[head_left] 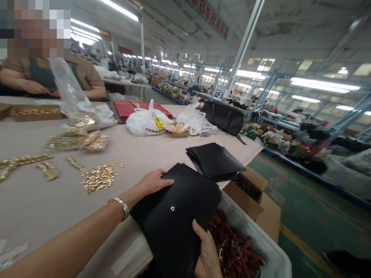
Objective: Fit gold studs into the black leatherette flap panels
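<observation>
A stack of black sheets (182, 193) with a small gold fitting (172, 208) on the top one is held over the table's front edge. My left hand (155, 181), with a silver bracelet on its wrist, grips the stack's upper left edge, thumb and fingers on it. At the lower right edge my right hand (207, 249) holds the same stack, thumb on top and fingers hidden beneath. Just beyond lies another pile of black sheets (214, 160) on the table. Loose gold hardware (100, 177) is heaped to the left.
A white bin (278, 256) of brown straps (232, 247) stands below on the right, beside an open cardboard box (246, 195). Plastic bags (145, 122), a red case (124, 109) and a black bag (223, 117) line the table's far side. A person (87, 77) sits across.
</observation>
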Tool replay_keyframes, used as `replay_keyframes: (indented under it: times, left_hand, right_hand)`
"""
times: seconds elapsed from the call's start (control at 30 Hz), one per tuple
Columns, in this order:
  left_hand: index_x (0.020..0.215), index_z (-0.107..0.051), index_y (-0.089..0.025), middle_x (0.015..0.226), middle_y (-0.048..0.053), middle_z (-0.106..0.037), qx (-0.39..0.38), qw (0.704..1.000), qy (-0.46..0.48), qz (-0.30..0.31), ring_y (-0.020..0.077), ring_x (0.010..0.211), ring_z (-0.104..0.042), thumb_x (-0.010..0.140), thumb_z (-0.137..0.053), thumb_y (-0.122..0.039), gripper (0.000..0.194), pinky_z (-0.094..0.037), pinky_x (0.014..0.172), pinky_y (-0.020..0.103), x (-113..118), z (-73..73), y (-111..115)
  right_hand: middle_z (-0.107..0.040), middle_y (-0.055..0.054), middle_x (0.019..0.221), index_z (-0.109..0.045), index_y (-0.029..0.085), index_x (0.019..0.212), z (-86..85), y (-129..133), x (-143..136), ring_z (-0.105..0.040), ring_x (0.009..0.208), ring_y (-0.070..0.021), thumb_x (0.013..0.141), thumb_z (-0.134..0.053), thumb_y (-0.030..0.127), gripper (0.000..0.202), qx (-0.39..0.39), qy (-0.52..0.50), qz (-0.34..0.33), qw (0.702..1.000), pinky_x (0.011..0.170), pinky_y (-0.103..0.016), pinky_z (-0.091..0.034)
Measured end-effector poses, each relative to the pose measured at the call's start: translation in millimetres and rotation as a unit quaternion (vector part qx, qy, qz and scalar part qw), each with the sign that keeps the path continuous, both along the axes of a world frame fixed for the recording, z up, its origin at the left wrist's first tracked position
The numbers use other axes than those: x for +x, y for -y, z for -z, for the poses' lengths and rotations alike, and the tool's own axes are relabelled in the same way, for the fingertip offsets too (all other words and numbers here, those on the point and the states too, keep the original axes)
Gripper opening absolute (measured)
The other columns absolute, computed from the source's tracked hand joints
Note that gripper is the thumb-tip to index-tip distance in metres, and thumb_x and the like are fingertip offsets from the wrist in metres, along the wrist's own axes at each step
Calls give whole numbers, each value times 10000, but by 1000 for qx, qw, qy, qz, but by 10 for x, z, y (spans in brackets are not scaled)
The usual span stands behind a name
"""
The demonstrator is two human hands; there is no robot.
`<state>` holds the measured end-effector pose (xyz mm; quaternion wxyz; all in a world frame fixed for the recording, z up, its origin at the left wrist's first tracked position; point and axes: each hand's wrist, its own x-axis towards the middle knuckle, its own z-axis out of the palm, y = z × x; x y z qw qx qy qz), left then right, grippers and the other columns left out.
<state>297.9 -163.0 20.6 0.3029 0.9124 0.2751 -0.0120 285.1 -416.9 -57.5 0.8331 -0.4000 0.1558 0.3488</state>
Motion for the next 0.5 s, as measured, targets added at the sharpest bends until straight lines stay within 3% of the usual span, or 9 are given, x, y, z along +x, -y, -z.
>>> replay_keyframes:
  times: [0.13, 0.3, 0.4, 0.5]
  left_hand:
    - [1132, -625, -164, 1141, 77, -670, -40, 997, 28, 52, 248, 1042, -634, 860, -674, -379, 350, -485, 948, 479, -98, -34, 83]
    - [1077, -673, -219, 1035, 36, -735, -107, 988, 88, 73, 271, 972, -675, 693, -735, -435, 445, -515, 866, 349, -278, 13, 124]
    - [989, -684, -208, 886, 33, -729, -134, 981, 133, 34, 246, 823, -690, 766, -593, -588, 450, -533, 687, 306, -341, 119, 66]
    - [990, -636, -185, 782, 35, -691, -150, 972, 177, -40, 214, 674, -668, 839, -420, -644, 529, -505, 548, 285, -375, 256, -6]
  right_hand:
    - [-764, -133, 1016, -694, 126, 1079, 9, 85, 27, -684, 1058, -361, 606, -868, 394, 570, -20, -2, -8, 1000, 854, -498, -571]
    - [-776, -105, 869, -724, 116, 922, -33, 296, -23, -689, 1031, -368, 457, -933, 416, 592, -154, 127, 39, 979, 926, -470, -543]
    - [-775, -116, 834, -728, 106, 921, -279, 369, -9, -723, 907, -356, 447, -932, 430, 609, -163, 153, 26, 974, 883, -471, -558]
    - [-776, -105, 828, -724, 114, 996, -754, 321, 141, -738, 794, -319, 481, -923, 385, 615, -121, 185, -19, 975, 808, -453, -583]
